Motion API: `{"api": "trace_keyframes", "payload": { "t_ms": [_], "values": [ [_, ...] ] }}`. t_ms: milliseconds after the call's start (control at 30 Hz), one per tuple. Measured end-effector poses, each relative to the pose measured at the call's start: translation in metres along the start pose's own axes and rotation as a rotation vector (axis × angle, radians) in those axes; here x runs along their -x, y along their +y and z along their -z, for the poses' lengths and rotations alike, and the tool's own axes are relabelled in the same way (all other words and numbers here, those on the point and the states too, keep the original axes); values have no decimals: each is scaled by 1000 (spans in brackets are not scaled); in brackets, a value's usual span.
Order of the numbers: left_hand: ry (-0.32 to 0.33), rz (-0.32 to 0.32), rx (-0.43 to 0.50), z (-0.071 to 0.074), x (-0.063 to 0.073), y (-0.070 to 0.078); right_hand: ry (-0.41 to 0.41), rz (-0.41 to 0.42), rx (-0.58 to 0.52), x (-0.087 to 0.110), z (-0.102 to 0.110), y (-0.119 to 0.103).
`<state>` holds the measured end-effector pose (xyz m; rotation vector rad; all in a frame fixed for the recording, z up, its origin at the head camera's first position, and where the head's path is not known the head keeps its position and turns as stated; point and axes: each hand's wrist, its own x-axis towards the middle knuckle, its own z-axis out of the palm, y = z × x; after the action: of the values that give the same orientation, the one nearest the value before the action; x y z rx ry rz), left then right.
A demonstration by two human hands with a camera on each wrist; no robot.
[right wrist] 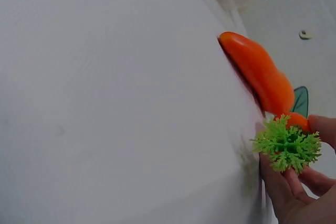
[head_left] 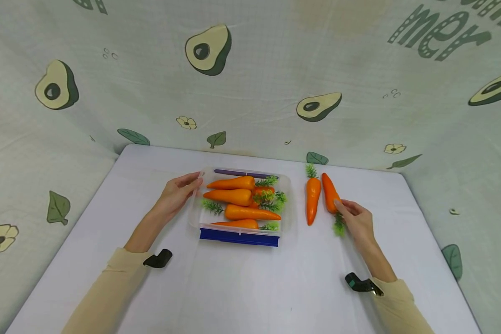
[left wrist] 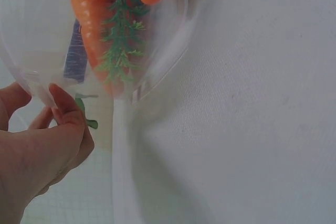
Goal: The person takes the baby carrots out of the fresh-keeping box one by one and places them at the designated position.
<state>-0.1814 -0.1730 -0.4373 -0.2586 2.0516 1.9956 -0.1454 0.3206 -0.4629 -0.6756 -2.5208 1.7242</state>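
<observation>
A clear plastic container (head_left: 289,204) with blue side clips holds several orange toy carrots (head_left: 234,182) with green leafy tops. My left hand (head_left: 176,196) pinches the container's left rim between thumb and fingers, as the left wrist view shows up close. To the right of the container, my right hand (head_left: 357,221) grips a carrot (head_left: 330,192) near its leafy end, its tip pointing away from me. In the right wrist view the green top (right wrist: 287,144) of that carrot sticks out between thumb and fingers. Another carrot (head_left: 312,200) lies just left of it, leaves toward the back.
The white table (head_left: 242,287) is backed by a hanging cloth (head_left: 259,79) printed with avocados and leaves, which rises along its far edge and sides. A blue clip flap (head_left: 239,237) hangs out at the container's front. Black wrist cameras (head_left: 158,259) sit on both sleeves.
</observation>
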Motion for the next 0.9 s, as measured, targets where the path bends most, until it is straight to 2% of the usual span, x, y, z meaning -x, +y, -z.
{"api": "trace_keyframes", "payload": {
  "t_ms": [533, 900],
  "values": [
    [-10, -7, 2, 0, 2, 2, -79, 42, 326, 4, 4, -10],
    [-12, -4, -10, 1, 1, 1, -91, 208, 400, 1, 12, -13]
  ]
}}
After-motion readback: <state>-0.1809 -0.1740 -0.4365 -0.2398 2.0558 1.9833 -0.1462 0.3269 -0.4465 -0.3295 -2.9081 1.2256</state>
